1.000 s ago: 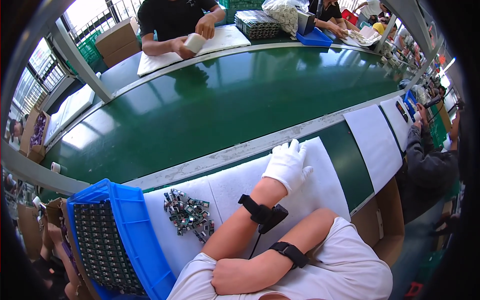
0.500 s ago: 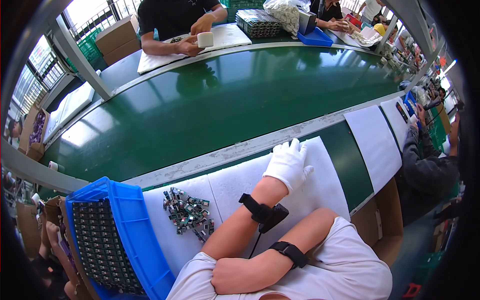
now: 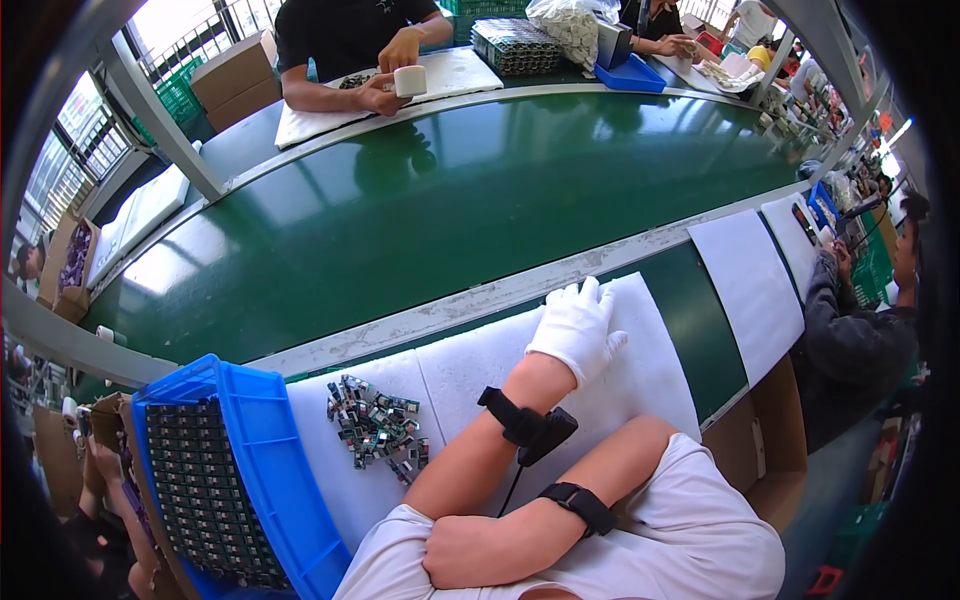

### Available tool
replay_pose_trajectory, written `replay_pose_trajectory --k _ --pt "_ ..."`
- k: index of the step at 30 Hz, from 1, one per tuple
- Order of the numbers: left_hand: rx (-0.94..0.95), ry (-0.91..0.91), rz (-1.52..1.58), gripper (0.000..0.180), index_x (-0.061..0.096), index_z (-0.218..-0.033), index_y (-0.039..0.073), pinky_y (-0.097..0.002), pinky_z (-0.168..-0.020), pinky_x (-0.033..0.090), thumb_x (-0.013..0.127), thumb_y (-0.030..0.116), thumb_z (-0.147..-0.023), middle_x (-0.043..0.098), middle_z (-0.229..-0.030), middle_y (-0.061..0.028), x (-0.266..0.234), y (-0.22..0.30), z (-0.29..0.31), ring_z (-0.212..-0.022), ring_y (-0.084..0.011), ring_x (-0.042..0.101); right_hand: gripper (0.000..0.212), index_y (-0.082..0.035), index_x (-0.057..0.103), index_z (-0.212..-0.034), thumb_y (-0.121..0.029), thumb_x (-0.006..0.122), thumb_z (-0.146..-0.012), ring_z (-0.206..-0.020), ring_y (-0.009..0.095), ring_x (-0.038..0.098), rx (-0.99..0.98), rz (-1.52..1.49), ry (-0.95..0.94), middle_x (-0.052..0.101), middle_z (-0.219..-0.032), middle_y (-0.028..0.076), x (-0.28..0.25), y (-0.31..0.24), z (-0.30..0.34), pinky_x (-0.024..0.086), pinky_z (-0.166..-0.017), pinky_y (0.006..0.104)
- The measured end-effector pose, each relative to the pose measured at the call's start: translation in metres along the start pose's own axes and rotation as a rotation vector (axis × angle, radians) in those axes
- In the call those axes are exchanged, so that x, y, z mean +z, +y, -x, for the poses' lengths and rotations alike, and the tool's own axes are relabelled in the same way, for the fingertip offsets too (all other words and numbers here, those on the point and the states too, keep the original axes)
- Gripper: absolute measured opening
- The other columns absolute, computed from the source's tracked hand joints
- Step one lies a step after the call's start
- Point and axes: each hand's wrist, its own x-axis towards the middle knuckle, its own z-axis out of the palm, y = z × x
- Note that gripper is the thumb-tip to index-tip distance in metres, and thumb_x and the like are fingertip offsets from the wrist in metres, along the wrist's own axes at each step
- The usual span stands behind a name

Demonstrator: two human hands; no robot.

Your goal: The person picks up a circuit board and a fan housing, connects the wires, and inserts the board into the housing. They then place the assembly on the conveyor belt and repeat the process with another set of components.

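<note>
resting flat on the white foam mat (image 3: 650,370), the gloved left hand (image 3: 577,327) has open, empty fingers; the bare right hand (image 3: 465,550), loosely closed and empty, could sweep the nearby small electronic parts (image 3: 375,432) off the surface.

**Surfaces at your bench**

Your left hand (image 3: 578,327) wears a white knitted cloth glove and lies on a matt white foam-like pad (image 3: 650,370). Lower left, the blue tray (image 3: 270,440) looks like smooth, slightly glossy plastic. Across the middle, the green conveyor belt (image 3: 450,200) shines with window glare. Your right hand (image 3: 462,550) is bare.
</note>
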Motion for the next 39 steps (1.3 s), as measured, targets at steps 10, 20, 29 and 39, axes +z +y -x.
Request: replay_pose_trajectory --k 10,20,29,39 --pt "0.001 0.01 -0.001 0.06 0.054 -0.133 -0.001 -0.0443 -0.099 0.042 0.065 0.039 -0.09 0.055 -0.122 -0.0176 0.001 0.0 0.0 -0.117 -0.033 0.052 0.01 -0.007 0.075 -0.079 -0.01 0.066 -0.078 -0.08 0.029 0.07 -0.021 0.014 0.001 0.072 -0.079 0.01 0.002 0.001 -0.001 0.055 -0.064 0.0394" --pt "0.004 0.006 0.003 0.058 0.055 -0.132 0.0 -0.0448 -0.098 0.041 0.066 0.039 -0.09 0.055 -0.123 -0.0175 -0.001 0.001 0.0 -0.116 -0.0334 0.052 0.009 -0.006 0.075 -0.079 -0.012 0.067 -0.078 -0.079 0.029 0.07 -0.053 -0.014 -0.038 0.071 -0.079 0.01 0.005 0.004 -0.005 0.054 -0.064 0.0389" --pt "-0.013 -0.005 0.016 0.057 0.055 -0.131 0.001 -0.0454 -0.099 0.041 0.065 0.04 -0.091 0.054 -0.124 -0.0175 -0.001 0.0 0.002 -0.116 -0.0334 0.052 0.008 -0.007 0.074 -0.078 -0.011 0.067 -0.078 -0.077 0.028 0.07 -0.094 -0.001 0.018 0.071 -0.077 0.009 0.003 0.007 0.0 0.053 -0.061 0.0384" --pt "-0.042 -0.053 -0.009 0.058 0.055 -0.133 0.002 -0.045 -0.098 0.042 0.063 0.041 -0.092 0.055 -0.124 -0.0175 -0.001 0.003 -0.001 -0.116 -0.033 0.053 0.011 -0.008 0.073 -0.078 -0.008 0.062 -0.08 -0.076 0.026 0.069 -0.093 -0.005 0.001 0.071 -0.079 0.008 0.044 0.002 -0.012 0.052 -0.06 0.0369"
